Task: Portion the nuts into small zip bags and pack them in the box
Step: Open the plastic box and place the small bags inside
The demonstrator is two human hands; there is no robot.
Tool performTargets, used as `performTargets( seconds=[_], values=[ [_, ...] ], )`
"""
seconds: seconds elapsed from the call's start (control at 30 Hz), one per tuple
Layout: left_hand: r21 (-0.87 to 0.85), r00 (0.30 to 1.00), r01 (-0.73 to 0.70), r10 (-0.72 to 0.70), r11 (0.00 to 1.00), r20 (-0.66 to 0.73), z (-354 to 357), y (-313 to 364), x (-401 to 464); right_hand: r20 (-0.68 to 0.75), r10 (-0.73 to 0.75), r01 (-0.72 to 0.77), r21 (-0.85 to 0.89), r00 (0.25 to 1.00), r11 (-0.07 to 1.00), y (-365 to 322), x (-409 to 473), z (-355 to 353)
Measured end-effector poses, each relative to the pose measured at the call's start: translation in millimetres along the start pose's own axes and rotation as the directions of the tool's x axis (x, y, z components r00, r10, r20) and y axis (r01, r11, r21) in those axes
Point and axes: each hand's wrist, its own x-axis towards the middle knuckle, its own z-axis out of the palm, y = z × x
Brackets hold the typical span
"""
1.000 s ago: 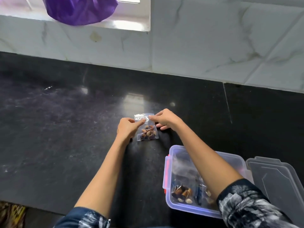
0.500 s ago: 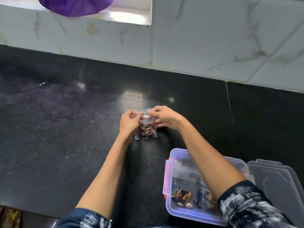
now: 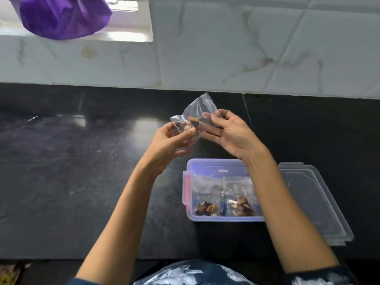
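A small clear zip bag [image 3: 198,113] with mixed nuts in it is held up in the air above the black counter. My left hand [image 3: 170,145] pinches its lower left part between thumb and fingers. My right hand [image 3: 230,133] holds its right side, thumb and forefinger on the plastic, other fingers stretched beneath. Below my hands stands a clear plastic box [image 3: 216,167] with a red clip on its left wall. Inside it lie two filled zip bags [image 3: 207,207] of nuts, side by side. My right forearm crosses over the box's right part.
The box's clear lid [image 3: 314,202] lies flat on the counter right of the box. The black stone counter [image 3: 72,171] runs back to a white marble-tiled wall [image 3: 226,48]. A purple bag [image 3: 63,17] sits on the window sill at top left.
The zip bag lay on the counter while both hands pressed along its top; now both hands have lifted it off the counter and hold it tilted in the air.
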Motion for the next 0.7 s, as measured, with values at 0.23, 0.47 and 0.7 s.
performTargets(
  seconds=[0.23,0.47,0.7],
  values=[
    [0.359,0.995,0.046,-0.073,0.932,0.064,38,-17,-32,-0.228,0.015,-0.133,-0.516,0.974,0.846,8,-72,-58],
    [0.768,0.988,0.149,-0.072,0.623,-0.133,64,-55,-30,-0.332,-0.085,-0.248,-0.831,0.94,0.497,41,-85,-66],
    [0.91,0.984,0.151,0.026,0.387,-0.174,89,-68,-40,-0.352,-0.244,-0.289,-0.921,0.904,0.26,76,-73,-62]
  ],
)
